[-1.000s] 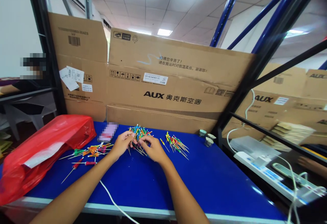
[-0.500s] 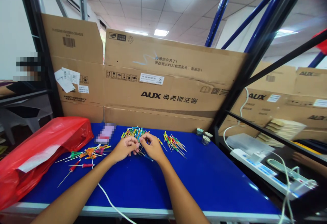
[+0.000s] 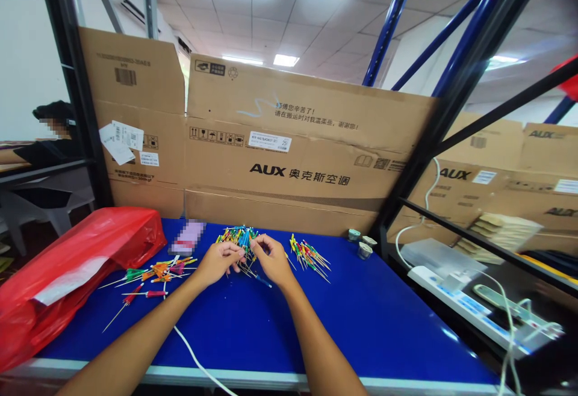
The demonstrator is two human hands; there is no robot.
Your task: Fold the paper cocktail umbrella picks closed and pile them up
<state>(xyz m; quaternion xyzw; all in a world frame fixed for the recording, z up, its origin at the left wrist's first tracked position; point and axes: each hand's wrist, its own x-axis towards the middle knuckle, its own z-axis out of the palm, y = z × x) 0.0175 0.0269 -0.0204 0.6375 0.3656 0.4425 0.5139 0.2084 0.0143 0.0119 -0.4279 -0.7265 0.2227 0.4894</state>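
My left hand (image 3: 221, 262) and my right hand (image 3: 272, 262) are close together over the blue tabletop, fingers pinched. Between their fingertips is a blue paper cocktail umbrella (image 3: 244, 239), its canopy partly spread; the fingers cover much of its stick. Just behind lies a dense pile of folded cocktail umbrellas (image 3: 229, 235) in mixed colours. A blue folded umbrella (image 3: 263, 281) rests below my right hand. To the right is a smaller bunch of folded umbrellas (image 3: 309, 256). Several opened or loosened orange, green and pink umbrellas (image 3: 160, 271) lie left of my left hand.
A red plastic bag (image 3: 121, 233) covers the table's left side. A pixelated purplish item (image 3: 187, 236) lies behind the opened umbrellas. Small cups (image 3: 365, 250) stand at the back right. A white cable (image 3: 192, 354) crosses the front edge; cardboard (image 3: 289, 203) walls the back. A person sits far left.
My fingertips have moved slightly apart, and more of the blue canopy shows between them. The umbrellas on the table look unmoved; the view has shifted a little.
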